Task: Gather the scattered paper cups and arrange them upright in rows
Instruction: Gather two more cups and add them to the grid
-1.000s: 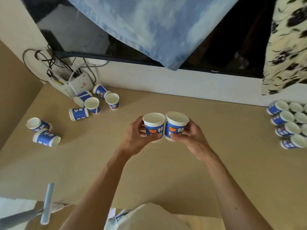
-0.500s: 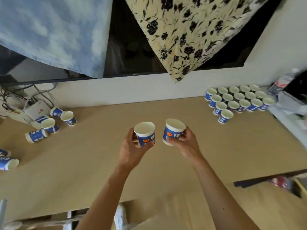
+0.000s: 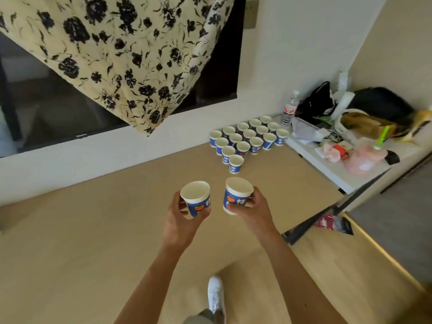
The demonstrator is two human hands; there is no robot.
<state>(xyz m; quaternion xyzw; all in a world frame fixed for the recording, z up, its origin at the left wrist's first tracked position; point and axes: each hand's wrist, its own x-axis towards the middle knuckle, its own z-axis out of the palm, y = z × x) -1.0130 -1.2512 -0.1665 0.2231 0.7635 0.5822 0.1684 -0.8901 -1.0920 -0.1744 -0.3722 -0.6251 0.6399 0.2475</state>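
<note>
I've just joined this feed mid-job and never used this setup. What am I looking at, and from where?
No machine here: a person's two bare hands, filmed by one camera worn on the head, looking forward and down. The left hand holds one blue paper cup mouth up; the right hand holds a second cup. Ahead on the tan tabletop, rows of cups stand upright near the wall. Right of them, a white shelf carries a water bottle and clutter.
</note>
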